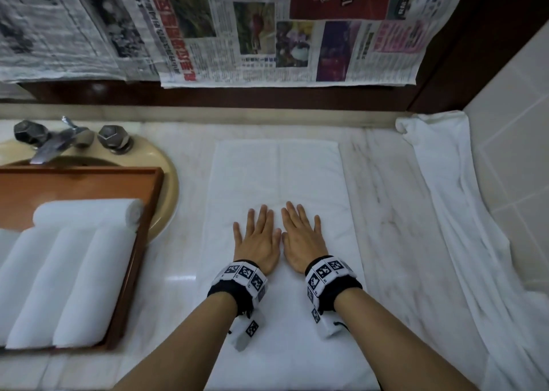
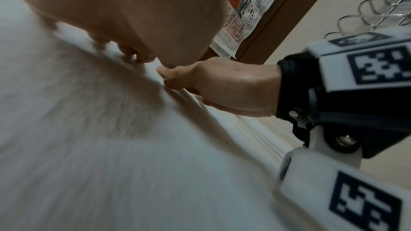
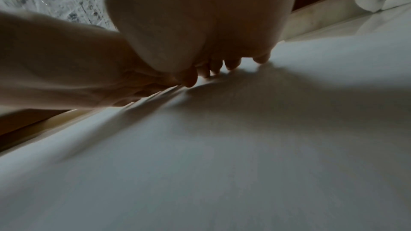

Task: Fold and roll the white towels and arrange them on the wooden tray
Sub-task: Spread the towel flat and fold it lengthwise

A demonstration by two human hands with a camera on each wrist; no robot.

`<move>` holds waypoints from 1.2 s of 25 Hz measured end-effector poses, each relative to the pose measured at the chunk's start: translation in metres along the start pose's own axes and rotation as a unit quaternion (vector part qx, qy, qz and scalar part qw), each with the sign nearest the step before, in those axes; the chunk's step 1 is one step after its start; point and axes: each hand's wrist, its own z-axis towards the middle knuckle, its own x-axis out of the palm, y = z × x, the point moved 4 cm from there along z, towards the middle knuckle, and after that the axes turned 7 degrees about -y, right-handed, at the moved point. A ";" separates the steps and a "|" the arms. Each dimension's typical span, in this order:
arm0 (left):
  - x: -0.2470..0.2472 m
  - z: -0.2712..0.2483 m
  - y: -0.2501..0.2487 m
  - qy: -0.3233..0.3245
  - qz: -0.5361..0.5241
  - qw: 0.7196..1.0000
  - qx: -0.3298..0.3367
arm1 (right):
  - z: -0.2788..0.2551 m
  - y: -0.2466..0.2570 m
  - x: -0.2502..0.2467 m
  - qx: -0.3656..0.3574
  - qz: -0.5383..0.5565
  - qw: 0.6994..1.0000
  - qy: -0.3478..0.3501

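Smoothing step. The left hand [image 1: 259, 242] and right hand [image 1: 300, 237] lie side by side, fingers [image 1: 263, 217] straight and flat, pressing the folded white towel [image 1: 279, 171] spread lengthwise on the marble table [image 1: 380, 188]. Rolled towels [image 1: 68, 275] already fill the wooden tray [image 1: 148, 227] over the basin at left; an unfolded towel [image 1: 445, 188] waits at right. Rolling probably follows, calling for an even grip on one short edge. The newspaper [image 1: 252, 34] shows "12-1"; the rest is illegible.
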 end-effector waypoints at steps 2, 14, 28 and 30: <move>-0.010 0.031 -0.006 0.001 -0.002 1.000 -0.002 | 0.031 -0.010 -0.009 -0.007 0.000 1.000 0.009; -0.061 0.119 0.026 -0.041 0.009 0.995 -0.090 | 0.113 -0.054 -0.049 0.144 -0.007 0.989 -0.004; -0.077 0.132 0.075 -0.055 0.020 0.996 -0.065 | 0.192 -0.133 -0.111 0.143 -0.022 0.988 -0.048; -0.076 0.132 0.078 -0.053 0.017 0.996 -0.064 | 0.201 -0.132 -0.125 0.116 -0.045 0.991 -0.057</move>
